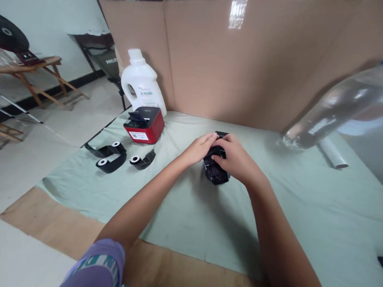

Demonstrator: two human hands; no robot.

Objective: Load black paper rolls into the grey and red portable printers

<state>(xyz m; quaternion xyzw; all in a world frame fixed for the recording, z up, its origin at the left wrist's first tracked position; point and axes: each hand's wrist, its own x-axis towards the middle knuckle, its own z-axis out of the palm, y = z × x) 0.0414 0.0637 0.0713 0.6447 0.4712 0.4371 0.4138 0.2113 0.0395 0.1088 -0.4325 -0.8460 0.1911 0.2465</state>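
Observation:
Both hands are at a black object wrapped in crinkled, glossy plastic near the middle of the cloth; its exact kind is hard to make out. My right hand grips it from the right, thumb bent across its front and fingers over the top. From the left, my left hand presses against its upper part, fingers together and meeting the right fingertips. The hands cover much of the object. To the left lie black plastic rolls with white cores, one pair joined by a loose strip and a single one.
A red and black box-shaped device stands before a white jug at the back left. A cardboard wall closes off the rear. At right are a large clear bottle and a white tube. Pale green cloth covers the table.

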